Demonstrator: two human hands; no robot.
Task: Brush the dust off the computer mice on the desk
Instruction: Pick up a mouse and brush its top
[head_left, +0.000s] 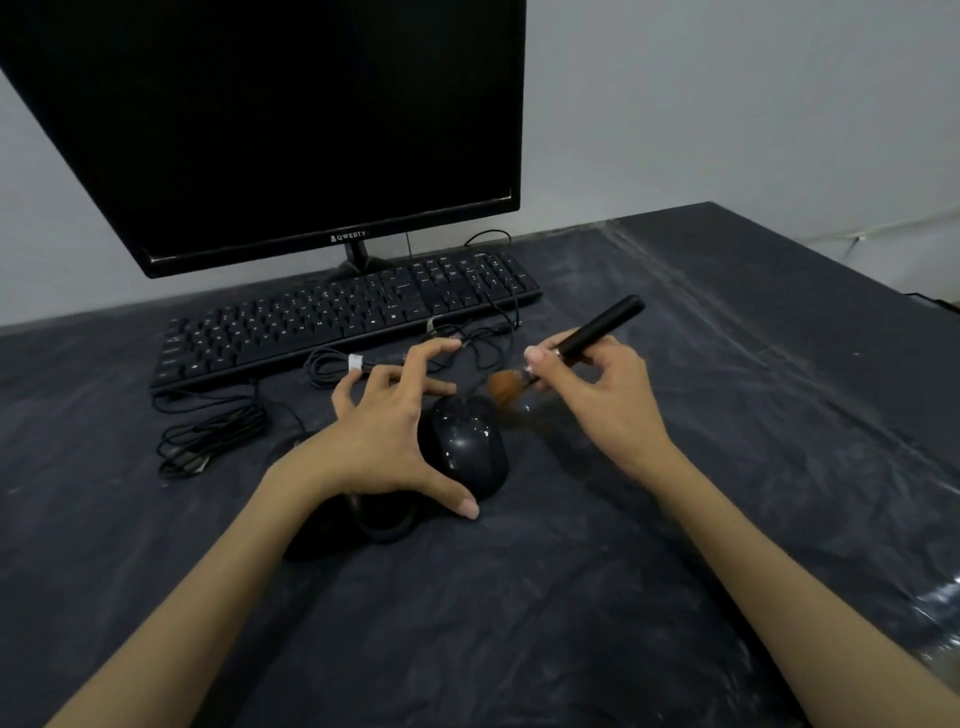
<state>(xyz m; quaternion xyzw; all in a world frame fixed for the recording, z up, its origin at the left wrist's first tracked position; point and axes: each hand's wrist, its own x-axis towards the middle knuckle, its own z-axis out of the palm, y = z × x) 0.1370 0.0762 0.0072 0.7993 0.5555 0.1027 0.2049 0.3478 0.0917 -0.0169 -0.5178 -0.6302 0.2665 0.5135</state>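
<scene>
A glossy black mouse (465, 447) with pale dust specks lies on the dark desk cover. My left hand (382, 441) holds it from the left, thumb along its near edge, index finger at its far end, other fingers lifted. A second black mouse (382, 519) lies partly hidden beneath my left wrist. My right hand (605, 395) grips the black handle of a brush (597, 330). Its brown bristles (506, 387) are blurred and sit at the far right end of the first mouse.
A black keyboard (322, 317) lies behind the mice, with a dark monitor (270, 119) behind it. Bundled mouse cables (208, 441) lie to the left and looser cable (467, 338) just past my fingers. The desk edge (831, 249) runs along the right.
</scene>
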